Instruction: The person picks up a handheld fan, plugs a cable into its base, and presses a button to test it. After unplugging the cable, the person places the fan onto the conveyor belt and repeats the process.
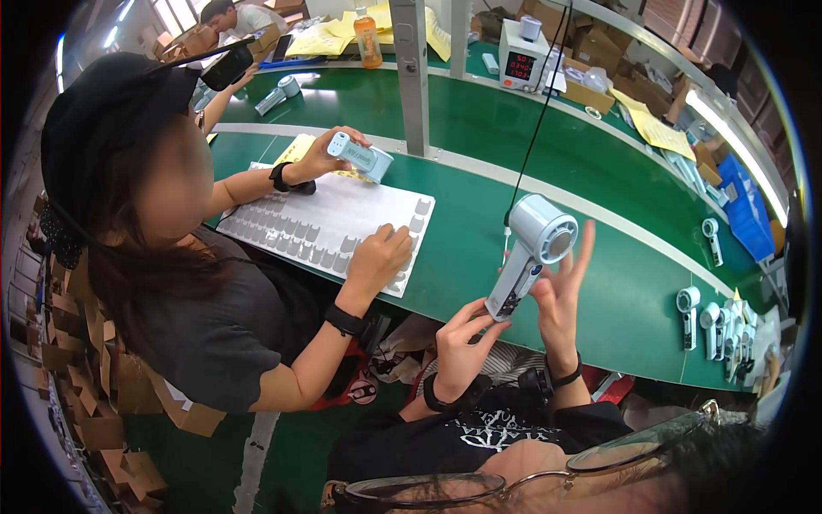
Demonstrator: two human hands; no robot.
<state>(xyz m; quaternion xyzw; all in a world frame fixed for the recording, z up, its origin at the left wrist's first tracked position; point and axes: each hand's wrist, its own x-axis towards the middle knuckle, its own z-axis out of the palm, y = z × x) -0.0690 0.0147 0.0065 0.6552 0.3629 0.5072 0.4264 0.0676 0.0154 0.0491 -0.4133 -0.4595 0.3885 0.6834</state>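
A light blue handheld fan (529,255) stands tilted in front of me, its round head up and its dark button strip facing right. My left hand (462,349) grips the bottom of its handle between thumb and fingers. Beside the handle is my right hand (561,304), open, with the index finger stretched upward and the others partly hidden behind the fan. Whether its fingertips touch the fan, I cannot tell. A black cable (533,141) hangs down from above and ends in a white plug (507,233) just left of the fan head.
At my left a co-worker holds another light blue fan (360,156) over a white sheet of grey stickers (342,218). Several fans (728,330) stand on the green table (629,295) at right. Beyond are a power supply (522,60), an orange bottle (367,38) and a blue bin (743,206).
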